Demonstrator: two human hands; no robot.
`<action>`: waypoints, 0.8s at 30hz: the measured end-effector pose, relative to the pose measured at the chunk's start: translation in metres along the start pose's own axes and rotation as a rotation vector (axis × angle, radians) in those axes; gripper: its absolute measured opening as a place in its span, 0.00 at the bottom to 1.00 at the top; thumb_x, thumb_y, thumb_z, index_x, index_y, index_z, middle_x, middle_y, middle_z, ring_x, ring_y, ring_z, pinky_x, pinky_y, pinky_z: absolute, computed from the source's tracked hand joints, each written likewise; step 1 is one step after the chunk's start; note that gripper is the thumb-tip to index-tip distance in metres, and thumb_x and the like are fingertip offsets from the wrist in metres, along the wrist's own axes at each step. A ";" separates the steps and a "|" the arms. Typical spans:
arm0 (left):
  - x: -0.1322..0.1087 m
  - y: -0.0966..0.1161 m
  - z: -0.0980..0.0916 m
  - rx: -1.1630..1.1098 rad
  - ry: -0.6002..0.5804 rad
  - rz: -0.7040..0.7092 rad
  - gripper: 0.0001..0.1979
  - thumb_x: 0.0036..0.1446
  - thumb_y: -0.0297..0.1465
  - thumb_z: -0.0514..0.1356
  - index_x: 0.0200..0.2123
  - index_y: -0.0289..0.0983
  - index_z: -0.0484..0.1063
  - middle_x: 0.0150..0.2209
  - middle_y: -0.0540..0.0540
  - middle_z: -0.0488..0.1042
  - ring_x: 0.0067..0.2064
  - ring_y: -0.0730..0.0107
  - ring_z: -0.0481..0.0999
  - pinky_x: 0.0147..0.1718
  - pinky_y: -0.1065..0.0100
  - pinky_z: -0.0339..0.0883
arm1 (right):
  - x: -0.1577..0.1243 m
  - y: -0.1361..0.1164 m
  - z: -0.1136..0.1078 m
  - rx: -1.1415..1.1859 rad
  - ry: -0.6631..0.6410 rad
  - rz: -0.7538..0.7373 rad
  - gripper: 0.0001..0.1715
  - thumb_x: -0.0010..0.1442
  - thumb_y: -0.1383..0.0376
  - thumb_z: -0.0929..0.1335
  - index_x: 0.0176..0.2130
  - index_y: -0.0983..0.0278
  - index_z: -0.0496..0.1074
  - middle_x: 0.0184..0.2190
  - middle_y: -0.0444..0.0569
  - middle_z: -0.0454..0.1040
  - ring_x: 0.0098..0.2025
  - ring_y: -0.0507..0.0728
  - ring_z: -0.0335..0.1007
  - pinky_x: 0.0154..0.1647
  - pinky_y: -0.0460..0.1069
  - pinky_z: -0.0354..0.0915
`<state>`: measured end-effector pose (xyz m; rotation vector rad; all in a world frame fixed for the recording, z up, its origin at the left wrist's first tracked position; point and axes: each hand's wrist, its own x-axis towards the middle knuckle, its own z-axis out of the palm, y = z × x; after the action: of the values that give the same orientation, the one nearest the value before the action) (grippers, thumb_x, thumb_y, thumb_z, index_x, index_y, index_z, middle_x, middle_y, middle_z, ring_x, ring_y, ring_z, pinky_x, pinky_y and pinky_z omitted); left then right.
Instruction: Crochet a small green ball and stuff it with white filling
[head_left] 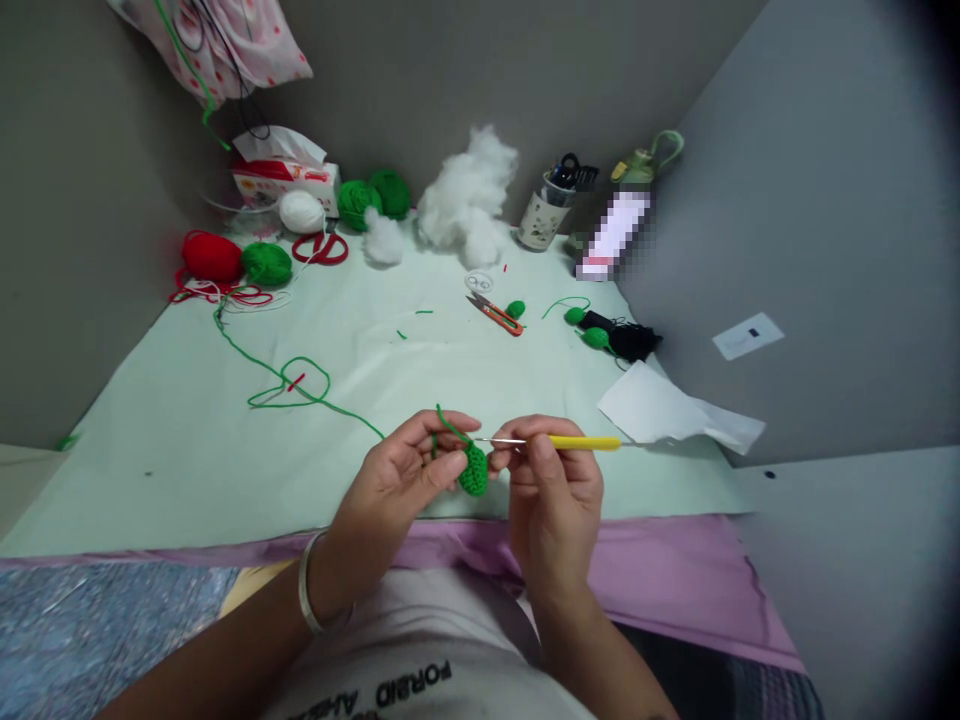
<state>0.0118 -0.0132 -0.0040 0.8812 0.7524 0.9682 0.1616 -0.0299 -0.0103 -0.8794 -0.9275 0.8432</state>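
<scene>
Between the thumb and fingers of my left hand [409, 470] is a small green crochet piece [473, 470], oval and closely stitched. Green yarn [352, 412] runs over the left fingers and trails back across the table to the left. My right hand [559, 490] grips a crochet hook [585, 442] by its yellow handle. The hook's thin metal tip points left and reaches the top of the green piece; whether a loop sits on it is too small to tell. Both hands are close together above the table's front edge.
Orange thread snips [495, 314] lie mid-table near a small green piece [515, 310]. White stuffing [469, 200], a pen cup [545, 212], red scissors [320, 248] and a red yarn ball [212, 257] stand behind. White paper [660, 405] and black yarn [630, 340] are at right.
</scene>
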 end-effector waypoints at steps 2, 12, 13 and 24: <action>0.001 0.000 0.000 0.003 0.009 0.020 0.07 0.65 0.36 0.68 0.44 0.40 0.81 0.34 0.49 0.76 0.36 0.70 0.71 0.36 0.69 0.64 | -0.001 0.000 -0.002 0.005 0.005 -0.017 0.06 0.70 0.65 0.70 0.39 0.60 0.80 0.31 0.45 0.79 0.27 0.50 0.75 0.29 0.45 0.74; 0.001 0.002 0.000 0.032 0.050 -0.009 0.09 0.62 0.36 0.70 0.45 0.41 0.81 0.35 0.48 0.76 0.35 0.69 0.70 0.34 0.69 0.64 | -0.008 0.000 -0.006 -0.020 -0.064 -0.042 0.08 0.72 0.67 0.69 0.42 0.59 0.81 0.36 0.46 0.80 0.37 0.52 0.79 0.36 0.46 0.76; 0.001 0.003 0.000 0.035 0.045 -0.019 0.10 0.63 0.37 0.70 0.46 0.41 0.81 0.36 0.48 0.76 0.35 0.69 0.70 0.34 0.69 0.64 | -0.008 0.001 -0.006 -0.028 -0.067 -0.047 0.08 0.72 0.67 0.69 0.42 0.59 0.81 0.36 0.46 0.80 0.37 0.53 0.79 0.36 0.47 0.76; -0.002 0.004 -0.005 0.093 0.002 0.019 0.11 0.65 0.37 0.68 0.49 0.45 0.81 0.32 0.52 0.69 0.28 0.77 0.61 0.27 0.75 0.58 | -0.009 0.001 -0.008 -0.010 -0.067 -0.013 0.09 0.73 0.67 0.69 0.43 0.58 0.81 0.38 0.44 0.79 0.36 0.50 0.79 0.37 0.45 0.76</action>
<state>0.0054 -0.0129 -0.0028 0.9692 0.7973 0.9571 0.1658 -0.0400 -0.0163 -0.8568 -0.9958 0.8621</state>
